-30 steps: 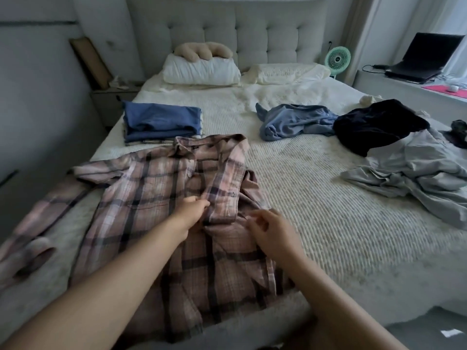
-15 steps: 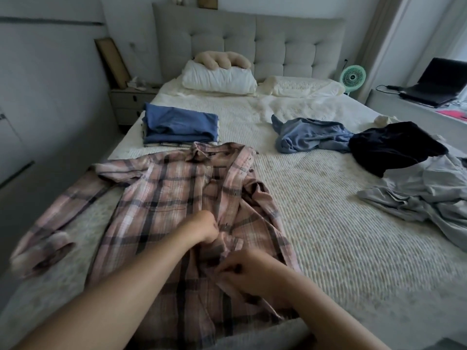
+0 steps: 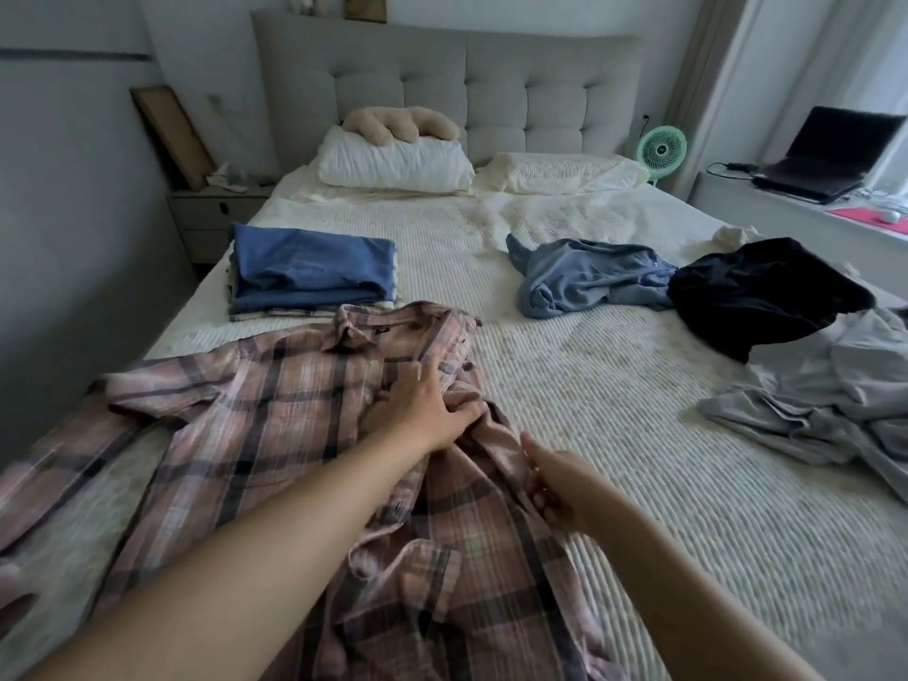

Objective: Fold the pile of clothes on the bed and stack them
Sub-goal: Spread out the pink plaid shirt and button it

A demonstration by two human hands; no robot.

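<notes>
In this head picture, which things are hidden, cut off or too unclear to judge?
- Plaid shirt: the near hem is cut off by the bottom edge, and the forearms cover its middle.
- Right hand: blurred, so its grip on the placket is unclear.
- Folded stack: the shirt collar hides its lowest layers.
- Grey garment: cut off by the right edge.
</notes>
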